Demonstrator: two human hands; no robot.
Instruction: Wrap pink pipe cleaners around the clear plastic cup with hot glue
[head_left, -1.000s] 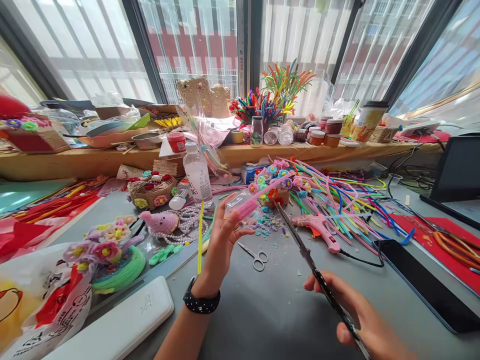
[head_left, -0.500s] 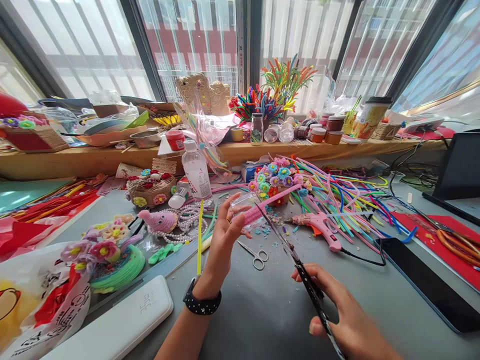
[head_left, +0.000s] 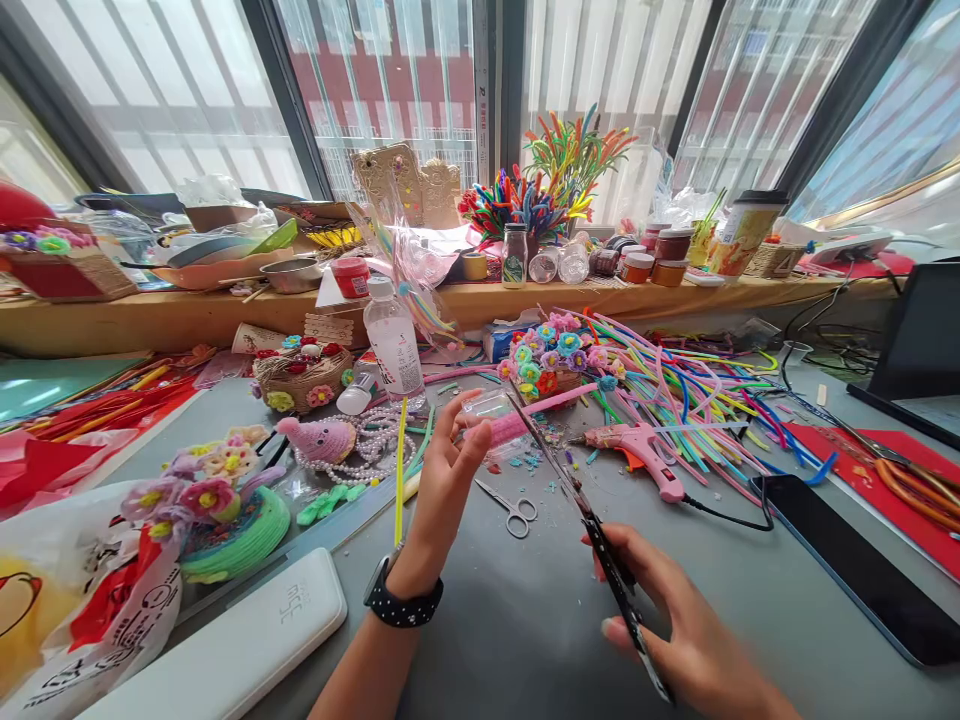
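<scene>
My left hand (head_left: 454, 465) pinches a pink fuzzy piece (head_left: 510, 428), with a longer pink strip pointing up and to the right from it. My right hand (head_left: 671, 600) grips black-handled scissors (head_left: 596, 535), whose long blades reach up and left beside the pink piece. The blade tips overlap the pink strip in view; whether they touch it I cannot tell. Small silver scissors (head_left: 516, 515) lie on the table below the pink piece. A yellow strip (head_left: 400, 480) stands up behind my left wrist.
A pink glue gun (head_left: 645, 455) and a phone (head_left: 862, 565) lie at the right. Colourful pipe cleaners (head_left: 690, 380) spread behind them. A white power bank (head_left: 240, 640), a green flower ornament (head_left: 240, 540) and a clear bottle (head_left: 394, 345) are on the left side.
The pink strip has swung slightly lower. My right hand's fingers and the scissor handles have shifted slightly, with the handles more to the left.
</scene>
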